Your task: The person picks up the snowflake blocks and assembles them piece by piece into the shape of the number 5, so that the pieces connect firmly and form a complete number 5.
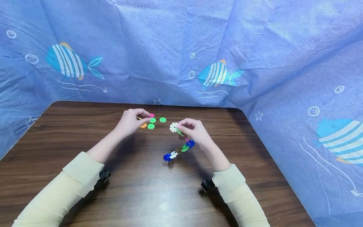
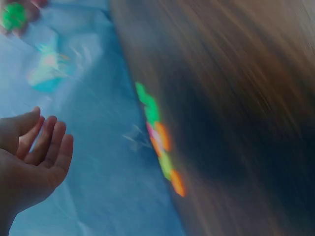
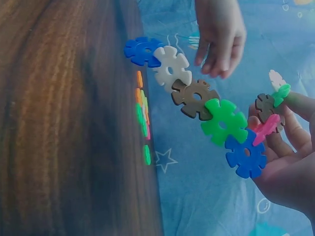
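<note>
Head, right hand (image 1: 196, 131), linked plastic discs (image 1: 190, 144) (notched)

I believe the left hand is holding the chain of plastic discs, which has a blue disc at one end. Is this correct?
Not the left hand: the right wrist view shows the right hand holding the chain, which does have a blue disc at one end.
</note>
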The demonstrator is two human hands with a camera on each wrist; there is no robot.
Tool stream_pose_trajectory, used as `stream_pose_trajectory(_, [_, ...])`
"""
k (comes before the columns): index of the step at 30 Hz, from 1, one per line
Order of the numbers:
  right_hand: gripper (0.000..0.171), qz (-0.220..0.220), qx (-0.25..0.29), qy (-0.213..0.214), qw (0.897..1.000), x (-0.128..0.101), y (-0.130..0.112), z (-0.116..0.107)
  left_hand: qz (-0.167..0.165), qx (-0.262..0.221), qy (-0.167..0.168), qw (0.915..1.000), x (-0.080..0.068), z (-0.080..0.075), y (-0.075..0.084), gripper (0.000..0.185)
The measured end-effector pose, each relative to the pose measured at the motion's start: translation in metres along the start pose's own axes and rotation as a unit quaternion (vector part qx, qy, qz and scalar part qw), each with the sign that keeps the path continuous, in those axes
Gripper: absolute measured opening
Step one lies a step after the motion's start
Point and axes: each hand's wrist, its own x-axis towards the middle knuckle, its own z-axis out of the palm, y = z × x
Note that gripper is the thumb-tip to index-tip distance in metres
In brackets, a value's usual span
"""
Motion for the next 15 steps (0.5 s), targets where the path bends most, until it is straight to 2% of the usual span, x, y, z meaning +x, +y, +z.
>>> stream_pose_trajectory(8, [0.013, 0.017, 0.073, 0.023, 0.997, -0.004, 0.004, 0.0, 0.016, 0.073, -0.038, 0.9964, 0.021, 0.008, -0.05, 0.021])
stream_pose_trajectory(15, [0.009, 0.031, 0.103, 0.062, 0.992, -0.004, 0.005, 0.002, 0.021, 0.137, -0.085, 0.9867, 0.03, 0.015, -0.078, 0.02])
